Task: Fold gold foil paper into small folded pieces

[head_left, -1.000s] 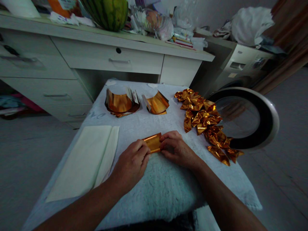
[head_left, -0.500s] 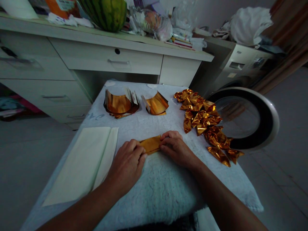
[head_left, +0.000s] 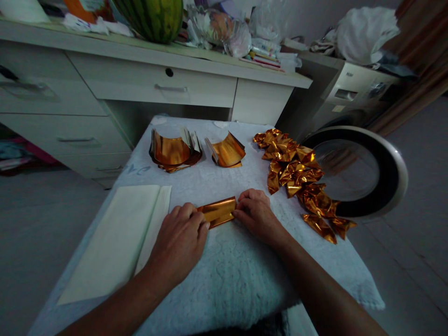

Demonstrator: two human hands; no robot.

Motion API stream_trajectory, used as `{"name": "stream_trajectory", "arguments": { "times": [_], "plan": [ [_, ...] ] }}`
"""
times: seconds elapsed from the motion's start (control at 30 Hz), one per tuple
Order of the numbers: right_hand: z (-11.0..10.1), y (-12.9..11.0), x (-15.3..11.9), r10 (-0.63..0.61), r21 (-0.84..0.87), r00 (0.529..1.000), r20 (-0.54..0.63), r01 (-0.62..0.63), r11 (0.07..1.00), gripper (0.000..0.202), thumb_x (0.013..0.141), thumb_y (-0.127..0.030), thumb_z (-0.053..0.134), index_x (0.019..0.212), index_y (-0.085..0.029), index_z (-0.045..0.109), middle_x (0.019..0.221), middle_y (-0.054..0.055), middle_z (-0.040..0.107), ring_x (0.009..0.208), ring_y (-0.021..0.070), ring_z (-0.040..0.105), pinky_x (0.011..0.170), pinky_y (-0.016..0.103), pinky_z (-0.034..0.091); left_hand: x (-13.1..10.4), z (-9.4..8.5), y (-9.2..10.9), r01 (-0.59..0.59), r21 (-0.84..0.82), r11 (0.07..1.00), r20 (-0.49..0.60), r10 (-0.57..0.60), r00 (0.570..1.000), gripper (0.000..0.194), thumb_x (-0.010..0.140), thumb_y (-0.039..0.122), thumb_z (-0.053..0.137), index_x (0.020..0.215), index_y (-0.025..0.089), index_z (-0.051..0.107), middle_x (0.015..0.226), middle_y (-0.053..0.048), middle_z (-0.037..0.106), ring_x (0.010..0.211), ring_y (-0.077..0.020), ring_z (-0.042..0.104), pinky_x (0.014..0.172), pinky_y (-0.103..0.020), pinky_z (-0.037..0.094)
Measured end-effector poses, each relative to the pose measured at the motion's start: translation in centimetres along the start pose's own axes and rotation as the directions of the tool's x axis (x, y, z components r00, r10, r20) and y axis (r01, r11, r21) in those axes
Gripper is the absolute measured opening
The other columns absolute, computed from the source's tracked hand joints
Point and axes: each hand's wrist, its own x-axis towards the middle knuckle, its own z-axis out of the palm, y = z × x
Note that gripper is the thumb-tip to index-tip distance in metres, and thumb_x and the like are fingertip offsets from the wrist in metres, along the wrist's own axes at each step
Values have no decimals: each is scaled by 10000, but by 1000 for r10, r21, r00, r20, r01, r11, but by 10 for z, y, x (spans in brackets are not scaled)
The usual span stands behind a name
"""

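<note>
Between my two hands lies a strip of shiny gold foil paper (head_left: 218,212), folded lengthwise and resting on the cloth. My left hand (head_left: 182,238) pinches its left end, fingers curled over it. At the right end, my right hand (head_left: 257,212) grips the foil between thumb and fingers. Two curved stacks of gold foil sheets stand behind: a thicker foil stack (head_left: 171,150) on the left and a smaller foil stack (head_left: 229,151) on the right. A pile of folded gold foil pieces (head_left: 297,170) spreads along the right side.
Pale folded paper (head_left: 112,238) lies left of my hands on the cloth-covered table (head_left: 238,280). Beside the right edge, a washing machine's round door (head_left: 395,172) hangs open. Behind is a white drawer desk (head_left: 203,86) holding a watermelon (head_left: 150,18) and bags.
The foil strip has turned from its dull face to a shiny, bright gold face. Both hands stay on its ends, with the left shifted slightly left.
</note>
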Motion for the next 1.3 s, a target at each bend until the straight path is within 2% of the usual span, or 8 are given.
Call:
{"name": "stream_trajectory", "arguments": {
  "times": [0.43, 0.9, 1.3],
  "plan": [
    [3, -1, -1, 20, -10, 999, -38, -21, 1000, 128, 804, -222, 735, 713, -195, 650, 942, 40, 610, 957, 221, 511, 882, 413, 354, 4, -1, -1, 21, 61, 998, 66, -25, 998, 283, 947, 265, 450, 768, 171, 648, 828, -71, 577, 799, -237, 533, 772, -438, 455],
    [4, -3, -2, 49, -6, 998, -45, -49, 999, 148, 790, -214, 755, 696, -187, 643, 957, 31, 603, 961, 211, 506, 898, 393, 344, 7, -7, 5, 66, 138, 988, 180, -90, 980, 284, 954, 252, 399, 853, 162, 649, 905, -97, 597, 857, -258, 547, 813, -446, 451],
    [3, -2, -4, 18, -17, 999, -41, -19, 1000, 89, 801, -168, 712, 741, -177, 646, 1014, 49, 604, 1001, 218, 510, 924, 398, 350, 6, -7, 4, 58, 159, 986, 185, -87, 979, 234, 930, 225, 427, 825, 160, 626, 873, -95, 589, 833, -264, 549, 791, -440, 458]
  ]
}}
